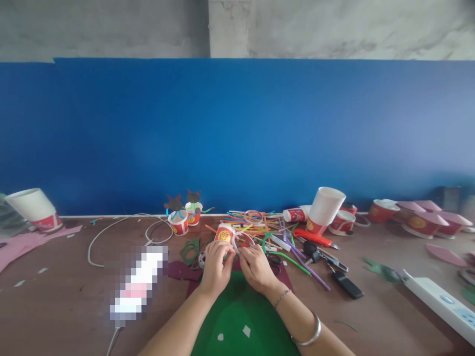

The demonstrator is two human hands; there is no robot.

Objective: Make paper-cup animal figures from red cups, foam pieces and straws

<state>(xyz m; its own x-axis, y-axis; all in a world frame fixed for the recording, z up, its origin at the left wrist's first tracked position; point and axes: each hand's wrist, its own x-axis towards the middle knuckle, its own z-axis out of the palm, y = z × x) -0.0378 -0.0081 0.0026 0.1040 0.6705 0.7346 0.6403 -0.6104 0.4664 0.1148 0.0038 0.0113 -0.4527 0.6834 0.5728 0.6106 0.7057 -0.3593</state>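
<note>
Both hands meet near the middle of the table, above the top edge of a green sheet [241,306]. My left hand [218,264] has its fingers closed against the bottom of a small red and white paper cup [224,233], which lies tilted. My right hand [256,264] pinches a white paper ring [243,240] beside the cup, with the fingertips of both hands nearly touching. Whatever sits between the left fingertips is too small to make out. Dark scissors [275,262] lie partly behind my right hand.
Colored straws and pipe cleaners [260,222] spread behind the hands. An orange cutter [312,237], keys with a black fob [347,283] and a white power strip [441,301] lie right. Two decorated cups [178,225] stand back left, near a blurred phone [139,284] and cable.
</note>
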